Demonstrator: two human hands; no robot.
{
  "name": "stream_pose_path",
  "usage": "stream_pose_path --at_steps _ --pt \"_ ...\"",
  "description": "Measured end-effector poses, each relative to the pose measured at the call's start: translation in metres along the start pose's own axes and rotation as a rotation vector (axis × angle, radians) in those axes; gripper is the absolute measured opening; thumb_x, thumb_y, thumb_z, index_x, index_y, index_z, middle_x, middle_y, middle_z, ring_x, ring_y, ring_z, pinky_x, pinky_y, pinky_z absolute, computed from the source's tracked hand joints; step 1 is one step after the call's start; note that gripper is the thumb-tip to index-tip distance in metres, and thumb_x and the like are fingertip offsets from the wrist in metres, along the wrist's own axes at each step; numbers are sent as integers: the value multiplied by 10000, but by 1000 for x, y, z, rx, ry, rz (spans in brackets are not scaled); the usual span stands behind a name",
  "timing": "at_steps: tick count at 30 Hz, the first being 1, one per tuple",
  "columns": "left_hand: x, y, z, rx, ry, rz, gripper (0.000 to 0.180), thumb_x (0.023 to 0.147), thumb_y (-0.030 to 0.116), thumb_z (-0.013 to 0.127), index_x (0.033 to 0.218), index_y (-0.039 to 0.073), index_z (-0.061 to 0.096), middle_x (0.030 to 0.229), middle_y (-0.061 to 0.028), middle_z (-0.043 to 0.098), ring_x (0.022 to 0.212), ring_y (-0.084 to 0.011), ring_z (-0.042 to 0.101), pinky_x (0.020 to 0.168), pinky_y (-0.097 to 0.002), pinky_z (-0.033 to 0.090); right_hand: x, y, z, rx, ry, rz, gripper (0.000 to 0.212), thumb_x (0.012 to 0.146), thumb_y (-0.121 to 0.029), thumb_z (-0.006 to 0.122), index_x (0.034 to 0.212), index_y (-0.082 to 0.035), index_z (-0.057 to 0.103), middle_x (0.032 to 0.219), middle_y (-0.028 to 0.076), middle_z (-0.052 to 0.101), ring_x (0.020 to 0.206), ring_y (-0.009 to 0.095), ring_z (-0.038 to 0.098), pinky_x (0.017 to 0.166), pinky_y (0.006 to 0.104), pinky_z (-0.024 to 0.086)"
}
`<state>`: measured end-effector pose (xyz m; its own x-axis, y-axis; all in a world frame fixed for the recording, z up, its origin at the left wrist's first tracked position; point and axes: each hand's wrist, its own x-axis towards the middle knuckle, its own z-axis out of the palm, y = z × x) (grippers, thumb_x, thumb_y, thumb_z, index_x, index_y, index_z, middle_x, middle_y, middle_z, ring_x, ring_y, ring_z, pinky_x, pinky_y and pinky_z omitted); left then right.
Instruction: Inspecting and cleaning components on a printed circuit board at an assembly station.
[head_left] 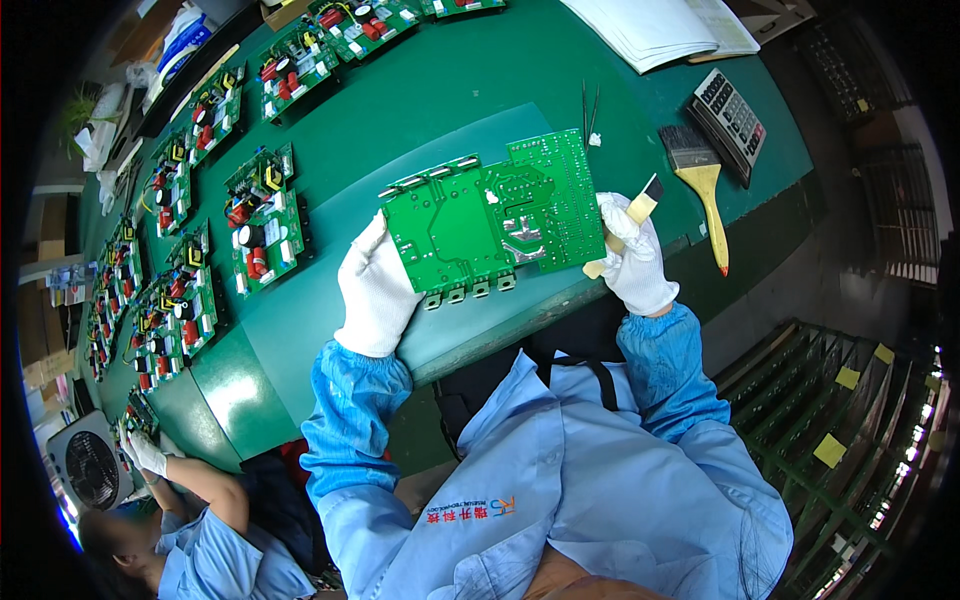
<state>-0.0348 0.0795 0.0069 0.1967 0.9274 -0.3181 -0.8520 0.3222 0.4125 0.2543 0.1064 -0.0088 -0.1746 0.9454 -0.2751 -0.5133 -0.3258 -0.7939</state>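
A green circuit board is held up over the table with its soldered underside facing me. My left hand, in a white glove, is closed on the board's left edge, thumb on top. Metal tabs stick out along its near and far edges. At the right edge, my gloved right hand is closed around a small pale-yellow tool with a dark flat tip, its exact kind unclear. These fingers are beside or touching the board's edge; which, I cannot tell.
Several populated circuit boards stand along the left and far side of the green table. At the right lie a yellow-handled brush, a calculator, tweezers and papers. A co-worker sits lower left near a fan.
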Motion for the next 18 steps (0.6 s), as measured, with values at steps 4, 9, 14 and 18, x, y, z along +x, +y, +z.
stream_pose_path --at_steps 4,9,14,18 --pt "0 0 -1 -11 8 7 382 963 263 451 1232 8 543 1229 -119 592 1125 -258 568 975 -422 432 0 -1 0 29 -16 26 246 910 -188 617 1092 -23 615 927 -11 630 671 20 528 507 164 359" --pt "0 -1 -2 -20 -20 4 389 961 265 451 1241 8 536 1226 -116 593 1132 -260 561 991 -423 415 1 1 -2 19 -6 18 250 914 -194 611 1098 -25 614 918 -10 629 643 22 511 506 170 357" --pt "3 -8 11 132 40 76 417 982 306 467 1276 13 512 1247 -106 586 1156 -220 546 1021 -376 396 -1 -5 10 -267 37 -56 329 949 -253 581 1171 -11 592 914 3 600 621 46 503 518 201 364" --pt "8 -23 -35 394 183 339 378 960 238 565 1242 -13 547 1244 -77 591 1158 -172 539 1037 -325 384 -8 -26 33 -702 114 61 362 937 -307 608 1144 -9 607 858 19 570 657 71 525 554 238 419"
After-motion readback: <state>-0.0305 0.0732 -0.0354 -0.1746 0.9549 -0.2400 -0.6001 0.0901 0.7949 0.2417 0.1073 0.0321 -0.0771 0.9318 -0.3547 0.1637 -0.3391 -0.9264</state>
